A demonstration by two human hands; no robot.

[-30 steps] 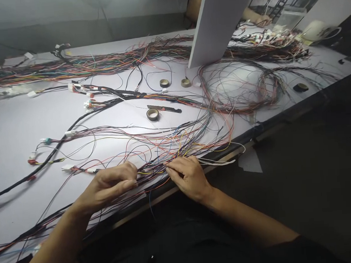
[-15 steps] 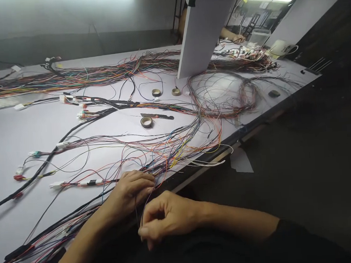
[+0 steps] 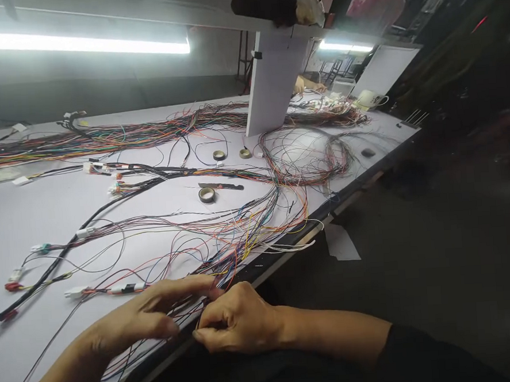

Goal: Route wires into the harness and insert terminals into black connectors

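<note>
While holding the left hand (image 3: 137, 316) apart over loose wires (image 3: 237, 260), lower centre, apparently pinching some in the right hand (image 3: 241, 318); seemingly leaving these unbound, unlike the black-wrapped cable (image 3: 38, 286) at frame left.

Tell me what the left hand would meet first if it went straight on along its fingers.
The left hand would probably meet the loose wires first. The right hand lies very close to that line, and depth is unclear, so it could be brushed too.
</note>
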